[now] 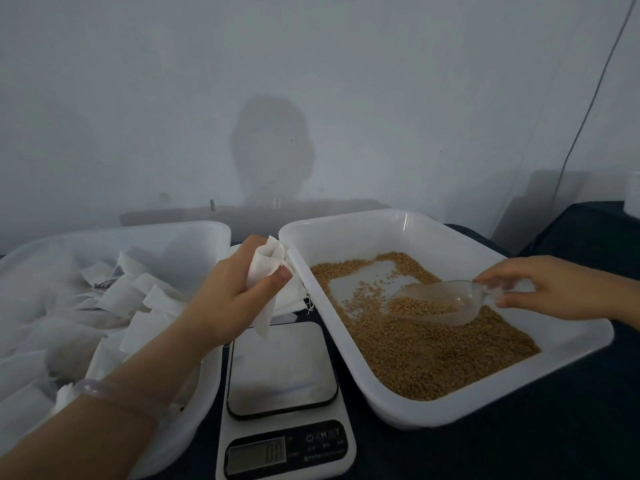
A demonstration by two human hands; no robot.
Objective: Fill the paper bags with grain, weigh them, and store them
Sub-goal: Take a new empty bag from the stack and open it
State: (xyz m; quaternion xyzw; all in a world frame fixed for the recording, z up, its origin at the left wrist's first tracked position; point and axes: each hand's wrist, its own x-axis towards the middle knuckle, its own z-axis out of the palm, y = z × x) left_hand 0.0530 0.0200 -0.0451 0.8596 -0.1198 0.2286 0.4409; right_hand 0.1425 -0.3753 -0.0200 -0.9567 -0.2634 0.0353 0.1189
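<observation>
Pale wall (311, 64) behind, a person's shadow on it; dark-clothed table (571, 427) below.

- Two white tubs flank the work. Left tub (194, 226): heap of flat paper bags (121, 296). Right tub (450, 410): grain (433, 355), with a bare patch towards the far end.
- Scale (282, 368) sits between the tubs, platform bare. Probably placed so a filled bag travels a short way.
- Clear scoop (446, 303), part-loaded, low over the grain; contact unclear. Right hand (540, 289) pinches its handle at the fingertips.
- Left hand (232, 289) grips one held bag (265, 268), fingers and thumb curled round it, mouth up, just beside the grain tub's rim, likely so any spill falls back in.
</observation>
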